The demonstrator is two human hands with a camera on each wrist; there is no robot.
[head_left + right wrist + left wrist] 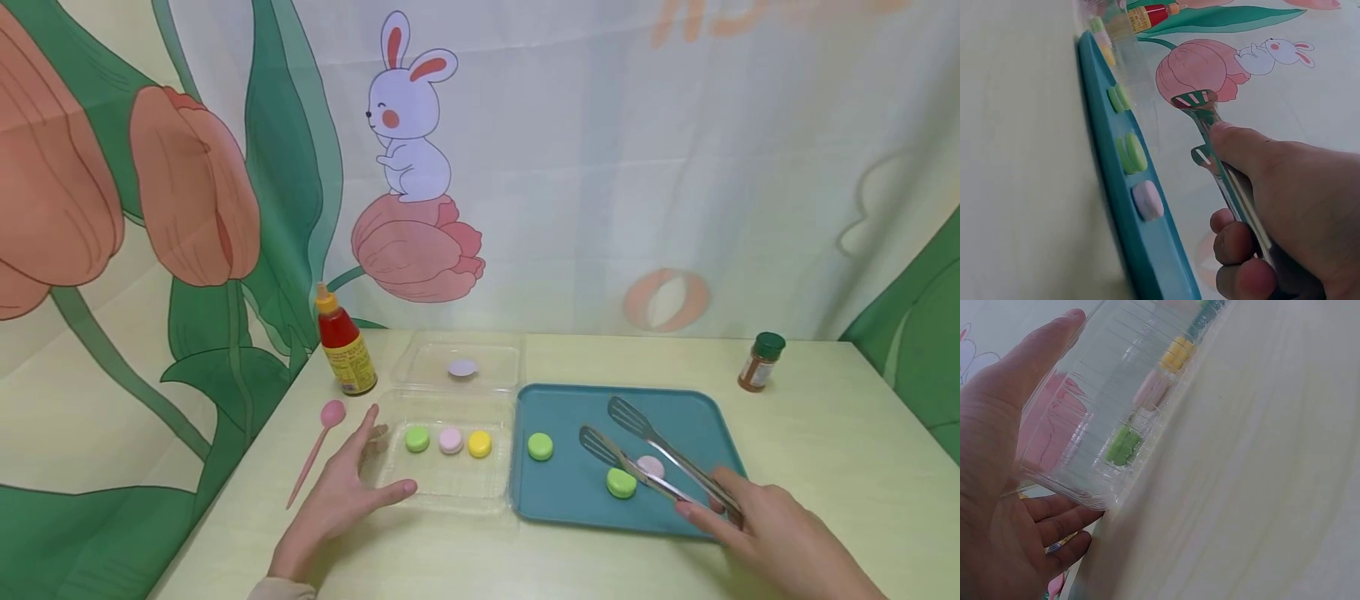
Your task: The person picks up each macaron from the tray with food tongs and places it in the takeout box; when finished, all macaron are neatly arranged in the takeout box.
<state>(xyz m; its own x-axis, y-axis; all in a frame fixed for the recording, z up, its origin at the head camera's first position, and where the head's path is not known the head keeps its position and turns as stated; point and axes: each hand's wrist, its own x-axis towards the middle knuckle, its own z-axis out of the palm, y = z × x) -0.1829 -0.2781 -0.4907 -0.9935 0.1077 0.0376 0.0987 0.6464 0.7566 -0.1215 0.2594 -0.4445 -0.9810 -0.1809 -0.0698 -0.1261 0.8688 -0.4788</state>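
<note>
In the head view my left hand (348, 483) is at the left front corner of a clear plastic box (465, 482), thumb and fingers spread around that corner. Inside stand a green macaron (417, 439), a pink macaron (450, 441) and a yellow macaron (479, 444) in a row. My right hand (765, 521) grips metal tongs (628, 414), whose slotted ends are apart and hold nothing, over the teal tray (570, 502). On the tray lie one green macaron (540, 447), a second green macaron (621, 483) and a pale pink macaron (650, 467), partly hidden by the tongs.
The box's lid (420, 358) lies folded back, with a small pale oval (462, 367) on it. A sauce bottle (348, 354) and a pink spoon (315, 450) are to the left. A green-capped spice jar (761, 363) stands back right, before a printed curtain (570, 208).
</note>
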